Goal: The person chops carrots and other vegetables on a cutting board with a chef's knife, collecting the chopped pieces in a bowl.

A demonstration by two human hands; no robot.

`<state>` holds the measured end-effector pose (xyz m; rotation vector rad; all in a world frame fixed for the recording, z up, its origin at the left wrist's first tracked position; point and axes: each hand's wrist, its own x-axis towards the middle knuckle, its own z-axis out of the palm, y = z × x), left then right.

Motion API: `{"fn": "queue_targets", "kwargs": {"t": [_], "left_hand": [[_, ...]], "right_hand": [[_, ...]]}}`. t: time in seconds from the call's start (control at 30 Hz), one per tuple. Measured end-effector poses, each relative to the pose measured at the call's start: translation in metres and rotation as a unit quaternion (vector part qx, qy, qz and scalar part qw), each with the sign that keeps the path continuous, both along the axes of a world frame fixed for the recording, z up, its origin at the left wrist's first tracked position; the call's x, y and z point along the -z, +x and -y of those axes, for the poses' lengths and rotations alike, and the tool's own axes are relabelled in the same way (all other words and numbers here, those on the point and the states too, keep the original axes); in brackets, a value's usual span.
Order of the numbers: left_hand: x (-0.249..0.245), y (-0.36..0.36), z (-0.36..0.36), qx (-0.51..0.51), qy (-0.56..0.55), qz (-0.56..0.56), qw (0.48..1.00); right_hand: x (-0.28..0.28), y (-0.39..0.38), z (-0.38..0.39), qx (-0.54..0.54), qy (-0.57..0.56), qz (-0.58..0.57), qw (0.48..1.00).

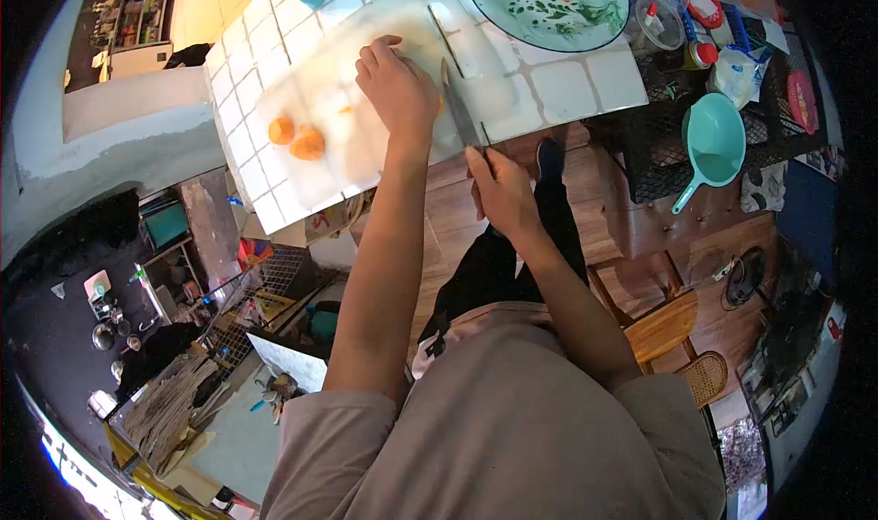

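Note:
My left hand (396, 85) rests over the white cutting board (320, 90) with its fingers curled; what lies beneath them is hidden. In my right hand (503, 193) is the handle of a knife (460, 108), whose blade lies along the board beside my left hand and points away from me. Two orange pieces (307, 144) (280, 130) sit on the left part of the board. A small orange bit (345, 110) is near my left wrist, and another shows between the wrist and the blade.
A green-patterned plate (549, 35) with orange pieces stands at the tiled counter's (567, 85) back right. Right of the counter, a turquoise dipper (713, 140) lies on a black mesh rack, near jars and bags. A wooden chair (660, 328) stands on the floor at right.

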<state>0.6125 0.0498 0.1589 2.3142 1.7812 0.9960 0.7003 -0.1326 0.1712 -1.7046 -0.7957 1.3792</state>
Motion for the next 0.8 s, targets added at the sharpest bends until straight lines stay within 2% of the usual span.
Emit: {"fn": "queue_targets", "kwargs": {"t": [0.1, 0.37, 0.53, 0.67, 0.8], "left_hand": [[-0.001, -0.003, 0.001, 0.007, -0.008, -0.029, 1.0], [0.003, -0.001, -0.001, -0.007, -0.013, -0.035, 0.999], [0.004, -0.002, -0.002, -0.002, -0.019, -0.033, 0.999], [0.003, -0.001, 0.001, 0.007, -0.006, -0.019, 1.0], [0.004, -0.001, -0.001, -0.005, -0.008, -0.027, 1.0]], "right_hand": [[-0.008, 0.003, -0.003, 0.012, -0.034, -0.058, 0.998], [-0.012, 0.004, -0.006, 0.001, -0.055, -0.064, 0.996], [-0.002, 0.001, -0.003, -0.011, -0.014, -0.002, 1.0], [-0.001, -0.003, -0.002, -0.005, -0.013, -0.003, 1.0], [0.009, -0.011, -0.002, -0.009, 0.041, 0.056, 0.998]]}}
